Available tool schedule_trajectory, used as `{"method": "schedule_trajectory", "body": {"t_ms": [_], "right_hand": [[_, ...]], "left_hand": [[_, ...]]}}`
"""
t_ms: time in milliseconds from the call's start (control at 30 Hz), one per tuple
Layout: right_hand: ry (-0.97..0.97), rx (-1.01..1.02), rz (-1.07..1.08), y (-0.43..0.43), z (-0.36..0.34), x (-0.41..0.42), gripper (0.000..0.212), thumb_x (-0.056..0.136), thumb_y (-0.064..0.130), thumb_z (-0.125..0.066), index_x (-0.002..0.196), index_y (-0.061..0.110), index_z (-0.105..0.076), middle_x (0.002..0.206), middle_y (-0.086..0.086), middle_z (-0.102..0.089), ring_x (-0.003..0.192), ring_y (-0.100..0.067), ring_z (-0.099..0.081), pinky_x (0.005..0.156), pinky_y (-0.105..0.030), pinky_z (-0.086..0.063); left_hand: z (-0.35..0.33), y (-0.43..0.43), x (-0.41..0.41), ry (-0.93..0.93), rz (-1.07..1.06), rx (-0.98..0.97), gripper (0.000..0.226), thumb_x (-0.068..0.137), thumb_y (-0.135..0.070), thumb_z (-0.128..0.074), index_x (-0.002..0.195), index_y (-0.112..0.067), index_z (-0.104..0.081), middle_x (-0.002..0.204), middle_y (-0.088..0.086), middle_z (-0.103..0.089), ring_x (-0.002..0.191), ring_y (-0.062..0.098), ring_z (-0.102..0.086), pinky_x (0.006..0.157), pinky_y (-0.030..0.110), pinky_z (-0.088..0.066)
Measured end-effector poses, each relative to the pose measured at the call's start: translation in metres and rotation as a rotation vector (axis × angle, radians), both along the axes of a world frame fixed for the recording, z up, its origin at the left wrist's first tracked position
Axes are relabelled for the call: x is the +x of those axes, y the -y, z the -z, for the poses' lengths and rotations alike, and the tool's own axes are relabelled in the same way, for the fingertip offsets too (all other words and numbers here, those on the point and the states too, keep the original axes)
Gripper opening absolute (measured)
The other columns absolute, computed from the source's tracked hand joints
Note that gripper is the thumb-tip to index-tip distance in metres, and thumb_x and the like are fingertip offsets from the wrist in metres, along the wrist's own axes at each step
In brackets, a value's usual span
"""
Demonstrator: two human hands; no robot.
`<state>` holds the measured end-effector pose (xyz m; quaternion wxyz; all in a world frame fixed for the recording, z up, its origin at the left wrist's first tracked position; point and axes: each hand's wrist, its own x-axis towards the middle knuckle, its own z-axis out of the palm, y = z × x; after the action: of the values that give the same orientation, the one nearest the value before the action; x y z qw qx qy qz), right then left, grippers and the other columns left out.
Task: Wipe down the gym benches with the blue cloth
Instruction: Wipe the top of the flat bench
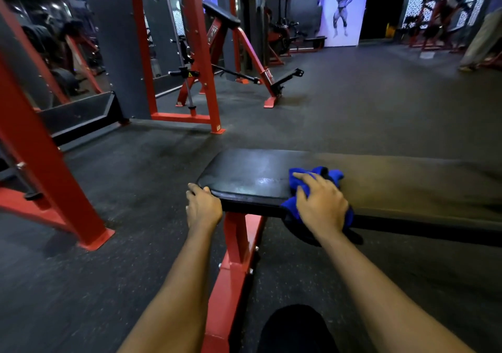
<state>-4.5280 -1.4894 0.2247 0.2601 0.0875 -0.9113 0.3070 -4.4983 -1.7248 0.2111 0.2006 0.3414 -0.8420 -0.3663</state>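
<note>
Head view: main risk is the blue cloth (334, 176) slipping off the near edge, since part of it hangs over the side of the bench (244, 170). It's also bunched, so streaks may get missed. Right hand (320, 203) lies on top of cloth w/ fingers spread, pressing down, not gripping. Left hand (203, 206) curls over bench's end corner, apart from cloth, to its left.
</note>
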Motion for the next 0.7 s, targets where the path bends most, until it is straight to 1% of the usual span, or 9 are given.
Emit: {"method": "schedule_trajectory", "body": {"t_ms": [67,133,233,300,367,467,533,633,700], "right_hand": [[0.078,-0.111,-0.091,0.005,-0.003,0.001,0.031,0.090,0.033,-0.058,0.119,0.043,-0.066,0.122,0.013,-0.067,0.110,-0.023,-0.061,0.087,-0.034,-0.048],[0.134,-0.371,-0.231,0.008,-0.013,-0.007,0.030,0.089,0.033,-0.058,0.117,0.041,-0.068,0.118,0.014,-0.069,0.110,-0.018,-0.063,0.095,-0.032,-0.049],[0.103,-0.756,-0.464,0.004,-0.023,-0.024,0.032,0.084,0.023,-0.058,0.113,0.029,-0.069,0.113,0.015,-0.070,0.110,-0.005,-0.063,0.099,-0.023,-0.046],[0.150,-0.898,-0.512,-0.003,-0.033,-0.030,0.031,0.083,0.022,-0.060,0.113,0.025,-0.063,0.115,0.011,-0.067,0.108,-0.006,-0.062,0.096,-0.022,-0.046],[0.270,-1.047,-0.522,-0.010,-0.049,-0.032,0.032,0.079,0.026,-0.063,0.108,0.022,-0.053,0.108,0.004,-0.062,0.093,-0.008,-0.061,0.084,-0.020,-0.048],[0.491,-1.123,-0.579,-0.026,-0.084,-0.025,0.030,0.085,0.023,-0.066,0.097,0.018,-0.039,0.081,-0.001,-0.050,0.064,-0.006,-0.050,0.058,-0.017,-0.044],[0.629,-1.121,-0.609,-0.037,-0.117,-0.020,0.019,0.094,0.019,-0.058,0.095,0.017,-0.039,0.074,-0.003,-0.045,0.057,-0.008,-0.045,0.051,-0.019,-0.040],[0.745,-1.123,-0.648,-0.049,-0.169,-0.011,0.015,0.094,0.023,-0.057,0.097,0.013,-0.046,0.080,-0.008,-0.048,0.066,-0.012,-0.048,0.060,-0.024,-0.041],[0.815,-1.091,-0.644,-0.057,-0.211,-0.006,0.015,0.094,0.025,-0.059,0.092,0.014,-0.050,0.084,-0.007,-0.053,0.075,-0.013,-0.053,0.070,-0.026,-0.043]], "left_hand": [[-0.001,-0.001,-0.001,0.060,0.002,-0.037,0.055,0.105,-0.024,-0.026,0.151,0.005,-0.016,0.153,0.026,-0.027,0.135,0.045,-0.035,0.111,0.050,-0.029],[-0.002,-0.003,-0.005,0.072,-0.015,-0.138,0.051,0.104,-0.023,-0.029,0.148,0.003,-0.026,0.154,0.022,-0.028,0.139,0.040,-0.031,0.114,0.050,-0.025],[-0.006,-0.014,-0.020,-0.134,0.033,-0.287,0.042,0.099,-0.010,-0.039,0.139,0.000,-0.044,0.152,0.020,-0.035,0.142,0.035,-0.028,0.116,0.049,-0.022],[-0.022,-0.029,-0.034,-0.313,0.164,-0.196,0.042,0.095,-0.004,-0.044,0.138,-0.005,-0.049,0.145,0.020,-0.045,0.136,0.036,-0.039,0.114,0.048,-0.029],[-0.051,-0.046,-0.042,-0.397,0.381,-0.072,0.046,0.095,-0.003,-0.049,0.140,-0.012,-0.048,0.138,0.015,-0.054,0.128,0.031,-0.050,0.111,0.046,-0.037],[-0.109,-0.080,-0.044,-0.274,0.814,0.047,0.058,0.095,-0.003,-0.055,0.148,-0.013,-0.035,0.146,0.000,-0.044,0.136,0.010,-0.039,0.115,0.026,-0.028],[-0.150,-0.097,-0.048,-0.146,0.947,0.146,0.050,0.097,-0.008,-0.053,0.144,-0.015,-0.040,0.141,-0.004,-0.050,0.130,0.005,-0.044,0.113,0.026,-0.032],[-0.204,-0.107,-0.047,-0.077,0.948,0.208,0.028,0.096,-0.017,-0.054,0.124,-0.013,-0.053,0.119,0.003,-0.065,0.114,0.018,-0.059,0.102,0.039,-0.045],[-0.243,-0.106,-0.043,-0.040,0.913,0.095,0.015,0.094,-0.025,-0.055,0.103,-0.013,-0.054,0.093,0.002,-0.066,0.088,0.019,-0.062,0.086,0.043,-0.049]]}}
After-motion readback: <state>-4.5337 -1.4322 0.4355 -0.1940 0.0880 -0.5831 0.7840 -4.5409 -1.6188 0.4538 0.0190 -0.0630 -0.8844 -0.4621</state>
